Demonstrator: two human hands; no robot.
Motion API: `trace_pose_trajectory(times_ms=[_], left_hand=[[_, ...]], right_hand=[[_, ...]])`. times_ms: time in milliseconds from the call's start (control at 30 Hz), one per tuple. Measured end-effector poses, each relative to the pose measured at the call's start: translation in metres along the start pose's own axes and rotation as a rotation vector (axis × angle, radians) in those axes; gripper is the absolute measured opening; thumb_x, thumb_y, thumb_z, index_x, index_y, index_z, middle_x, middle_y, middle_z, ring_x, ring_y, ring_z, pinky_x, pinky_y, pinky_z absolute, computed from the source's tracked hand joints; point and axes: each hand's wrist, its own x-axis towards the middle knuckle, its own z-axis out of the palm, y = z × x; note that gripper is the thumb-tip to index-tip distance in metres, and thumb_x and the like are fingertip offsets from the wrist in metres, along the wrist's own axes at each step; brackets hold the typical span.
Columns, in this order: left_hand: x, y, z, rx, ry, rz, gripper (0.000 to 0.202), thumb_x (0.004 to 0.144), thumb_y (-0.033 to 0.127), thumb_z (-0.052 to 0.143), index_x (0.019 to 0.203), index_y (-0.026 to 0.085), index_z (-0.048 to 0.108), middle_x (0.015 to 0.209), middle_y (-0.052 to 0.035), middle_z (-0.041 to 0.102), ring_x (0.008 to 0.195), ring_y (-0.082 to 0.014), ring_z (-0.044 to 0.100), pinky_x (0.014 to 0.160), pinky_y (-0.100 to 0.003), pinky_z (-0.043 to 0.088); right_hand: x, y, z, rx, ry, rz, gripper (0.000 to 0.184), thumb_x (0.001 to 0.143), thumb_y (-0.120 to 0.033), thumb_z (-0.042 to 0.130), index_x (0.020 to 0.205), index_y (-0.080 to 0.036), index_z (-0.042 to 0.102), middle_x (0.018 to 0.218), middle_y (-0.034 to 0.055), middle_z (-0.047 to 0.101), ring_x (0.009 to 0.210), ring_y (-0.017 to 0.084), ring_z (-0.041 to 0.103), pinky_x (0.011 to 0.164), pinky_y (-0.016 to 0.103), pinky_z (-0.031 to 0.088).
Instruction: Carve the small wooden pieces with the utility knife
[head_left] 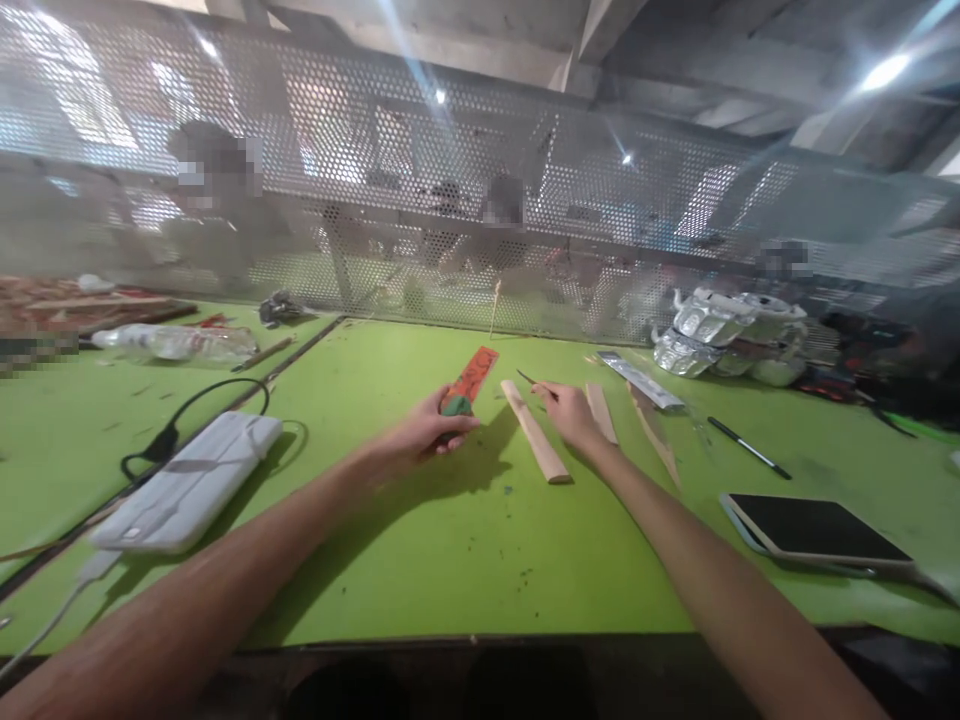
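My left hand (439,424) is closed round a flat orange strip with dark markings (475,372) and a dark green lump (457,406). What the lump is made of I cannot make out. A thin, dark, pointed tool (528,378) sticks out to the left from the pinched fingers of my right hand (566,408). Between the two hands a pale wooden strip (536,435) lies on the green table (420,560). Another short wooden piece (601,414) lies just right of my right hand, partly behind it.
A white power bank (187,485) with cables lies left, near a plastic bottle (180,342). At right are a silver packet (641,380), a pen (748,447), a tablet-like device (817,530) and foil-like silver objects (705,330). A perforated metal screen (450,140) stands behind; blurred people are beyond it.
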Motion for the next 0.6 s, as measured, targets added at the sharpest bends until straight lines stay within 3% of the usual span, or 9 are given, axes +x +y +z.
trace_pose_trajectory(times_ms=[133,267,367,500,600], left_hand=[[0.009,-0.009,-0.012,0.033,0.044,0.046,0.052,0.085,0.022,0.089,0.123,0.019,0.053,0.068,0.0069,0.059,0.045,-0.0058,0.053,0.038,-0.013,0.035],[0.012,-0.010,-0.015,0.027,0.078,0.081,0.050,0.086,0.025,0.088,0.120,0.021,0.052,0.070,0.0055,0.061,0.048,-0.0083,0.057,0.041,-0.015,0.041],[0.013,-0.011,-0.013,0.021,0.093,0.107,0.046,0.087,0.030,0.086,0.115,0.022,0.050,0.070,0.0054,0.063,0.050,-0.0094,0.060,0.043,-0.017,0.043],[0.015,-0.013,-0.014,0.044,0.079,0.122,0.047,0.086,0.037,0.085,0.111,0.023,0.049,0.069,0.0060,0.063,0.049,-0.0107,0.060,0.044,-0.019,0.044],[0.016,-0.014,-0.015,0.060,0.072,0.110,0.048,0.085,0.037,0.084,0.113,0.023,0.048,0.069,0.0059,0.062,0.049,-0.0114,0.060,0.045,-0.020,0.043]], right_hand=[[0.027,0.008,-0.021,-0.022,0.077,0.177,0.051,0.107,-0.047,0.056,0.120,-0.006,0.082,0.086,0.0145,0.082,0.058,0.017,0.058,0.056,0.028,0.044],[0.077,0.035,-0.056,-0.293,0.114,0.393,0.034,0.101,-0.029,0.063,0.117,-0.007,0.083,0.099,0.0167,0.083,0.074,0.020,0.068,0.068,0.028,0.046],[0.104,0.063,-0.079,-0.419,0.071,0.474,0.035,0.101,-0.018,0.054,0.114,-0.003,0.083,0.103,0.0237,0.082,0.081,0.025,0.070,0.071,0.032,0.045],[0.118,0.098,-0.094,-0.545,-0.015,0.479,0.038,0.099,-0.010,0.053,0.121,-0.003,0.083,0.113,0.0283,0.080,0.093,0.027,0.073,0.077,0.033,0.044],[0.127,0.115,-0.089,-0.621,-0.059,0.421,0.037,0.094,-0.009,0.058,0.121,-0.004,0.084,0.112,0.0302,0.080,0.097,0.030,0.073,0.081,0.035,0.045]])
